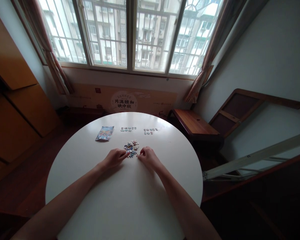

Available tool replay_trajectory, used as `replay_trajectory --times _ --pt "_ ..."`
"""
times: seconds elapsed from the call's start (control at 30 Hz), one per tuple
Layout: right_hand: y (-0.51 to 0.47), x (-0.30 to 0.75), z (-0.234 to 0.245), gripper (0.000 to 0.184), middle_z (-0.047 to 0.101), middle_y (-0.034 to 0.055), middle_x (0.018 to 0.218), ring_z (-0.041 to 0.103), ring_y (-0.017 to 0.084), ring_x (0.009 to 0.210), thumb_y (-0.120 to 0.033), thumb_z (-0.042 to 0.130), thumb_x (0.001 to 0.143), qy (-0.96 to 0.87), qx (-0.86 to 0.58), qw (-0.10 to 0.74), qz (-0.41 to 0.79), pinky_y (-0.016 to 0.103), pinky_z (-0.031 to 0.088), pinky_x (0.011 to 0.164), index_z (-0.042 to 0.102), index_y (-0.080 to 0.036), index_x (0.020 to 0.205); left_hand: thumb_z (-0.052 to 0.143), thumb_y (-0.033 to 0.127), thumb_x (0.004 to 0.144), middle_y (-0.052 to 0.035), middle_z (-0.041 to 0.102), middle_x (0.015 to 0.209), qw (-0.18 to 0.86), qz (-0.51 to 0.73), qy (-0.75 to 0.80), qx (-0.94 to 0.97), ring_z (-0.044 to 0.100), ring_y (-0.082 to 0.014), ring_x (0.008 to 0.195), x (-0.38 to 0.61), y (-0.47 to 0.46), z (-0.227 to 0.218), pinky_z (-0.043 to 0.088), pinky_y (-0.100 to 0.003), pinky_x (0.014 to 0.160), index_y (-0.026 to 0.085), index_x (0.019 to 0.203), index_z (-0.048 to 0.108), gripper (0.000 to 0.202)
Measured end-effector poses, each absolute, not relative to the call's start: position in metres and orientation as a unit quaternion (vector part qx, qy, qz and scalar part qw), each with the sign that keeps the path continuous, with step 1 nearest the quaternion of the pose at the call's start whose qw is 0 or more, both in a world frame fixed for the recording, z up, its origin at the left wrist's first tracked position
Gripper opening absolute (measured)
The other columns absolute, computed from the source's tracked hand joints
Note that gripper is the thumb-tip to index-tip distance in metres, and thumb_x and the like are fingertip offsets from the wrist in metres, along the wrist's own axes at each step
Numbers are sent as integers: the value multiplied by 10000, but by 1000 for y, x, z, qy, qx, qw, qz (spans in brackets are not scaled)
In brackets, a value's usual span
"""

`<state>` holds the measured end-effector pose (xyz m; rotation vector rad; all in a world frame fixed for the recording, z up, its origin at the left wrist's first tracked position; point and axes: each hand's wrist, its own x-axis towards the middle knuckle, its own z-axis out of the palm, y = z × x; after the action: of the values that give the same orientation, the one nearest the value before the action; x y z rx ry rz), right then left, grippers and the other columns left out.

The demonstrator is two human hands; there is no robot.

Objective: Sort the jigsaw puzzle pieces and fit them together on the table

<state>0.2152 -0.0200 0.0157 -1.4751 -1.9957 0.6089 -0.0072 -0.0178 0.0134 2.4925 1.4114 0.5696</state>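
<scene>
A small heap of jigsaw puzzle pieces, blue, white and brown, lies on the white round table. My left hand is closed at the heap's left edge, its fingertips against the nearest pieces; what they hold, if anything, is too small to make out. On the right side of the heap, my right hand pinches a small puzzle piece between thumb and forefinger. Behind the heap, two groups of pieces are laid out in short rows, a left group and a right group.
A colourful printed packet lies left of the heap. Beyond the table's far edge are a low wooden bench on the right and a barred window with curtains. Wooden cabinets stand at the left.
</scene>
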Motion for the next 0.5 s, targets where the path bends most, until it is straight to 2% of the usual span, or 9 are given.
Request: replay_trajectory --times 0.27,0.5 --pt "-22 213 25 107 620 52 719 527 130 640 -243 676 715 -738 -562 270 258 228 377 576 661 -139 695 338 483 906 14 447 505 106 186 478 852 304 -93 483 -7 -20 20 171 -245 521 157 571 503 496" --pt "-25 213 30 54 625 47 779 540 122 676 -184 661 698 -747 -542 288 256 215 399 609 641 -136 712 373 489 899 22 439 512 120 206 467 851 296 -79 499 -8 -18 18 168 -235 524 137 575 516 499"
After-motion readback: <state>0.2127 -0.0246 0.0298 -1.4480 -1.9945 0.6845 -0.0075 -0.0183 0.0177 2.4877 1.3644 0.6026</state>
